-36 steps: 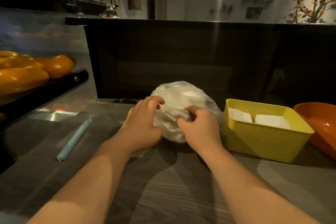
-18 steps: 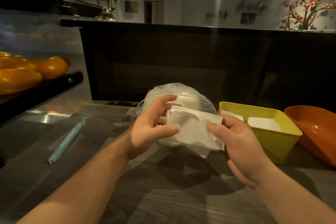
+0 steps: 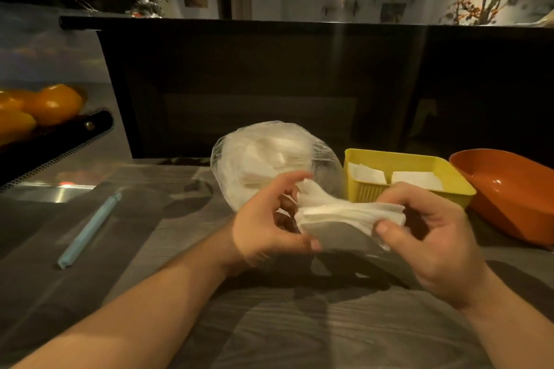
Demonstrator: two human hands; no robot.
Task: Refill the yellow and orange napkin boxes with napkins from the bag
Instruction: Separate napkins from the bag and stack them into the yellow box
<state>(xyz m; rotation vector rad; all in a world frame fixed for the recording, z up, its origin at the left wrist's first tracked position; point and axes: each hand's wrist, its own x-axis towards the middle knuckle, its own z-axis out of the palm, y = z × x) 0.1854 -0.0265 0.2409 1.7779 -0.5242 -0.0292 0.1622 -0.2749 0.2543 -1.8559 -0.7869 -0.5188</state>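
Held above the table [image 3: 299, 323] by both hands: a stack of white napkins [image 3: 344, 216]. Pinched at its left end by thumb and curled fingers of the left hand [image 3: 263, 219], at its right end by those of the right hand [image 3: 434, 237]. Just behind, a clear plastic bag [image 3: 269, 156] holding more folded napkins. Right of that, yellow box [image 3: 389, 154] with two low white piles inside; beside it, orange box [image 3: 509, 204]. Since half a second ago, tipped from face-on to flat.
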